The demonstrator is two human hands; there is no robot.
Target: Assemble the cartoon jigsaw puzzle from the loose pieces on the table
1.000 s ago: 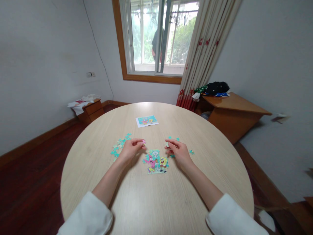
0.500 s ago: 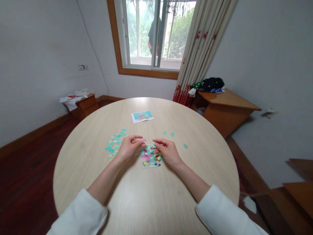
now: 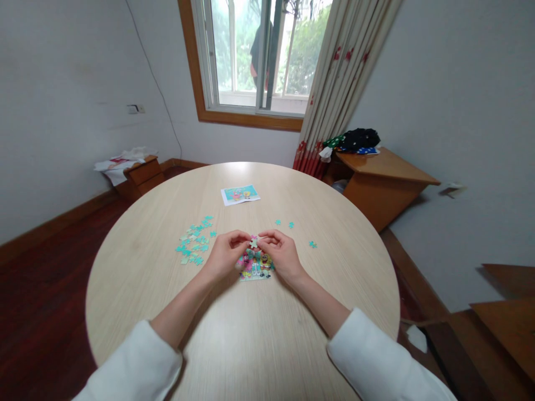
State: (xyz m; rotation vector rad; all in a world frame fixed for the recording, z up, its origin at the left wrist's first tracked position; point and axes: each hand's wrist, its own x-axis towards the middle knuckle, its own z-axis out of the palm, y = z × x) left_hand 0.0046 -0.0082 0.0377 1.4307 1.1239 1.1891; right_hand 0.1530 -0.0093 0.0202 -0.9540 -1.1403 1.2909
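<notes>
My left hand (image 3: 225, 252) and my right hand (image 3: 282, 254) meet above a partly joined jigsaw puzzle (image 3: 256, 268) of cartoon figures. Between their fingertips is a small pale puzzle piece (image 3: 253, 243) with a bit of pink just behind it. Whether this is one piece or two I cannot tell. Both hands are closed in a pinch on it. My fingers cover the upper sides of the joined puzzle.
Many loose teal puzzle pieces (image 3: 195, 243) lie spread left of my left hand. Farther right are a few single pieces, one a teal piece (image 3: 313, 244). A picture card (image 3: 240, 195) lies toward the far side of the round table (image 3: 234, 345).
My hands have come together over the puzzle. The pink piece in my left hand has moved right, to my right fingertips. The view has shifted slightly.
</notes>
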